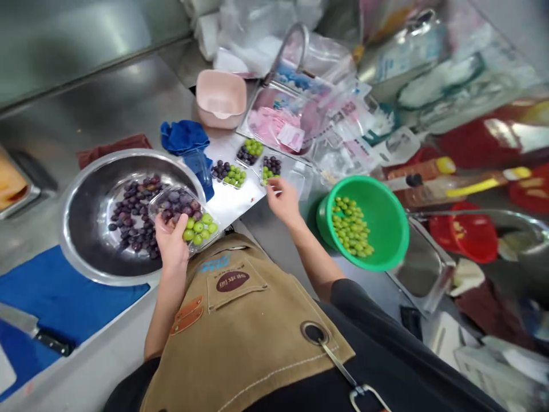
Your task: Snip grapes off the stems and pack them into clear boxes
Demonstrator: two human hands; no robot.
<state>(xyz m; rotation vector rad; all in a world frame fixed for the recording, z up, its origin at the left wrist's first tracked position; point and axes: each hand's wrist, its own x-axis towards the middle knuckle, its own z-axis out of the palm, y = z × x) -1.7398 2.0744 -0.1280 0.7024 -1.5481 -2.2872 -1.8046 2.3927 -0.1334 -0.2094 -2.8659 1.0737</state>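
Note:
My left hand (172,237) grips a clear plastic punnet (218,236) over the rim of a large steel bowl (71,229). Dark grapes (182,203) fill one side of the punnet and green grapes (200,230) the other. Loose dark grapes (135,214) lie in the bowl. My right hand (283,200) has its fingers loosely curved with a gap between them, beside a filled punnet (271,167); whether it touches the punnet is unclear. Two more filled punnets (229,173) (249,152) stand close by. A green basin (397,234) holds green grapes (350,226).
A knife (51,341) lies on a blue cloth (98,297) at left. Behind the punnets stand a pink tub (221,100) and a clear bin with pink packets (274,126). A crumpled blue cloth (184,137) lies by the bowl. Bottles (429,166) and red bowls (480,234) are at right.

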